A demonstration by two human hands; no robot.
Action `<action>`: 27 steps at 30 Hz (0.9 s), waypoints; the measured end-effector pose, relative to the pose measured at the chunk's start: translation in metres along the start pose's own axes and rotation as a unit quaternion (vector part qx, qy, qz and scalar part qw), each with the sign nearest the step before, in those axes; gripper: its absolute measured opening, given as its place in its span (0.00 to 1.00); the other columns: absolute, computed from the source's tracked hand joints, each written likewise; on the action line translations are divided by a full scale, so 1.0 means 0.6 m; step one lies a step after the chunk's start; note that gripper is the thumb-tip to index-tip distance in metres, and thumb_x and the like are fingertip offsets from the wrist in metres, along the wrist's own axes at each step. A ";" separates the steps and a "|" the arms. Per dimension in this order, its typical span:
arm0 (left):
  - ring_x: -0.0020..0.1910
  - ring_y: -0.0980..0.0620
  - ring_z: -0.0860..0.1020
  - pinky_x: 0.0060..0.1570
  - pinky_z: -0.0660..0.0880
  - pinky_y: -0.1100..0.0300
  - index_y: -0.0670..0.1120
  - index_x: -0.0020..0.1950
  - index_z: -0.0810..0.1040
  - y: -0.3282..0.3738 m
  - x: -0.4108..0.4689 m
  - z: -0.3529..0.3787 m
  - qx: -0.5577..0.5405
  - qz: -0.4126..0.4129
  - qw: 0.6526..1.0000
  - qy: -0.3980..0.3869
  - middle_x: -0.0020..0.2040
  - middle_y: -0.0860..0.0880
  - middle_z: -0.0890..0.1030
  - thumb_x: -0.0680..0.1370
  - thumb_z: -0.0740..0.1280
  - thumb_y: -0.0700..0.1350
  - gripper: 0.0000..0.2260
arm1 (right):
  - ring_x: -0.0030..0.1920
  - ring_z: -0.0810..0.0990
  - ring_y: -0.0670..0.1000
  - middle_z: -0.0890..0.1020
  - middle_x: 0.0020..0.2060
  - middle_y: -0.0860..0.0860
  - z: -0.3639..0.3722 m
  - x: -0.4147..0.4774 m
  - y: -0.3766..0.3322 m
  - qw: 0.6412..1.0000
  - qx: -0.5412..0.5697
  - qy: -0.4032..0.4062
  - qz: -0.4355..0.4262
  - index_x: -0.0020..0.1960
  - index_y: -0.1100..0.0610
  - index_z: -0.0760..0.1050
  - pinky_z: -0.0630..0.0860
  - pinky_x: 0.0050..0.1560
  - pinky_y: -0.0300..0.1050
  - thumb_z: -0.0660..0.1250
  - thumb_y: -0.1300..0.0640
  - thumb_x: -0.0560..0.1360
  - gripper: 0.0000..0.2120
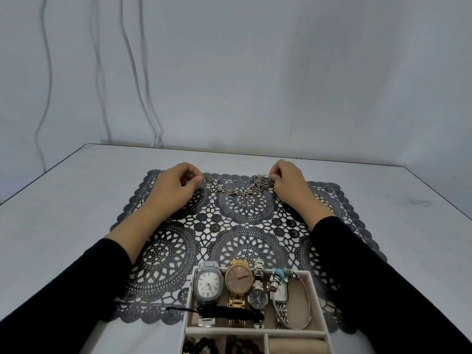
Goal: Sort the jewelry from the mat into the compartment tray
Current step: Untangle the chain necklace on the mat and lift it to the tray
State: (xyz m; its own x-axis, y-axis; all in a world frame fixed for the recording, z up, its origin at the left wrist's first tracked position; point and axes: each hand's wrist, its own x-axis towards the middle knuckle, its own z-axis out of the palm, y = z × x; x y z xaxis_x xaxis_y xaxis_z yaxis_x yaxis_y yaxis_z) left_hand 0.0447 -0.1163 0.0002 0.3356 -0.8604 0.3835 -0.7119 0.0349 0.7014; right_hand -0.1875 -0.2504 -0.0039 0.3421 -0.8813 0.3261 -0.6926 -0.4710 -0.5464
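A silver link chain [240, 189] lies at the far edge of the black lace mat [242, 226]. My left hand [176, 186] pinches its left end, and my right hand [287, 183] pinches the bunched right end. The chain sags onto the mat between them. Near me stands the beige compartment tray [315, 302]. Its big back compartment holds a silver watch [206, 283], a gold watch [238, 279], a small dark-faced watch [258, 298], a beaded bracelet [279, 277], a thin bangle [305, 310] and a black band [224, 312].
The mat lies on a pale table [63, 226] against a grey wall, with cables [143, 85] hanging at the back left. The tray's front compartments hold dark beaded pieces [201, 344]; the front right one [297, 346] shows bare lining.
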 end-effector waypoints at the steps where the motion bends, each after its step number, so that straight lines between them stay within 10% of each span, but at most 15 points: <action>1: 0.44 0.62 0.78 0.43 0.69 0.71 0.49 0.46 0.80 0.001 -0.001 -0.001 -0.010 -0.001 1.000 0.006 0.41 0.58 0.82 0.78 0.69 0.45 0.01 | 0.47 0.73 0.53 0.75 0.44 0.53 0.000 -0.002 0.000 1.000 0.002 0.017 -0.011 0.43 0.58 0.71 0.65 0.43 0.40 0.59 0.68 0.76 0.08; 13: 0.41 0.58 0.79 0.46 0.75 0.65 0.50 0.50 0.83 0.019 -0.030 -0.001 -0.140 0.018 0.990 0.012 0.42 0.53 0.83 0.76 0.72 0.44 0.04 | 0.36 0.74 0.42 0.79 0.38 0.45 -0.040 -0.079 -0.033 0.988 0.150 0.033 -0.024 0.47 0.54 0.79 0.68 0.36 0.24 0.67 0.61 0.76 0.04; 21: 0.37 0.62 0.80 0.40 0.75 0.71 0.44 0.47 0.83 0.063 -0.065 0.023 -0.199 0.011 0.980 -0.019 0.39 0.53 0.83 0.72 0.76 0.43 0.06 | 0.42 0.82 0.51 0.84 0.39 0.49 -0.037 -0.127 -0.089 0.972 0.233 -0.025 -0.027 0.47 0.52 0.83 0.80 0.46 0.41 0.72 0.56 0.73 0.03; 27: 0.33 0.53 0.84 0.36 0.75 0.69 0.42 0.49 0.80 0.082 -0.078 0.033 -0.213 0.011 0.975 -0.058 0.37 0.49 0.85 0.72 0.76 0.42 0.09 | 0.38 0.82 0.41 0.84 0.36 0.45 -0.034 -0.142 -0.098 0.969 0.235 -0.055 -0.055 0.50 0.54 0.83 0.79 0.41 0.37 0.74 0.56 0.71 0.08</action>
State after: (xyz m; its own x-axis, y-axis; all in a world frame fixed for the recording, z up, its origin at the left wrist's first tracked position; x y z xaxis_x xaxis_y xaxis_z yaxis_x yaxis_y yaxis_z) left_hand -0.0183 -0.0843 0.0044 0.2339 -0.9075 0.3489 -0.3898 0.2412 0.8887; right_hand -0.1887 -0.1469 0.0164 0.4804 -0.8115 0.3328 -0.2904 -0.5052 -0.8127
